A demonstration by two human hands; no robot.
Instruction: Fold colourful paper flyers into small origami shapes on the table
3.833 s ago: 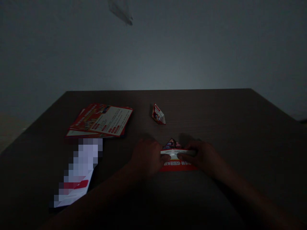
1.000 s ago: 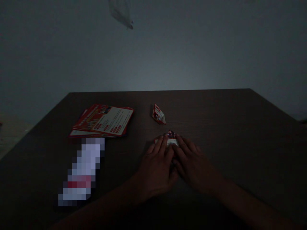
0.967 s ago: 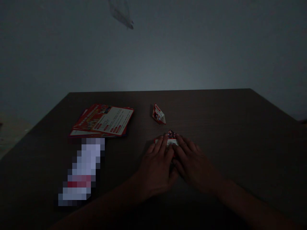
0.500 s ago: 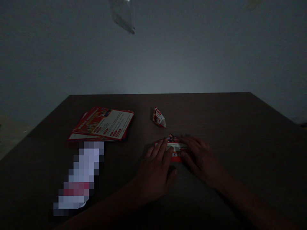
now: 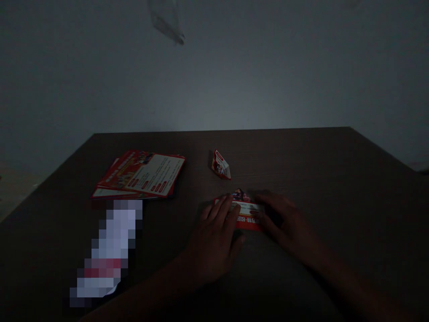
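Observation:
A folded red-and-white printed leaflet (image 5: 250, 208) lies on the dark table, with a small pointed flap at its far edge. My left hand (image 5: 214, 232) rests flat over the leaflet's left part, fingers stretched out and covering that side. At the right end, my right hand (image 5: 286, 223) touches the leaflet's edge. Its fingers are bent and its thumb stands apart from them. Just beyond both hands, a small folded paper piece (image 5: 221, 165) in the same print stands on the table.
To the left is a stack of red-and-white leaflets (image 5: 147, 172). Nearer me lies a bright, pixelated long object (image 5: 112, 237), its kind not visible. The table (image 5: 301, 152) meets a grey wall (image 5: 268, 67), where a clear plastic item (image 5: 166, 22) hangs. The light is dim.
My right hand has drawn slightly right, uncovering more of the leaflet's right part. My left hand stays pressed on it. The view has shifted a little.

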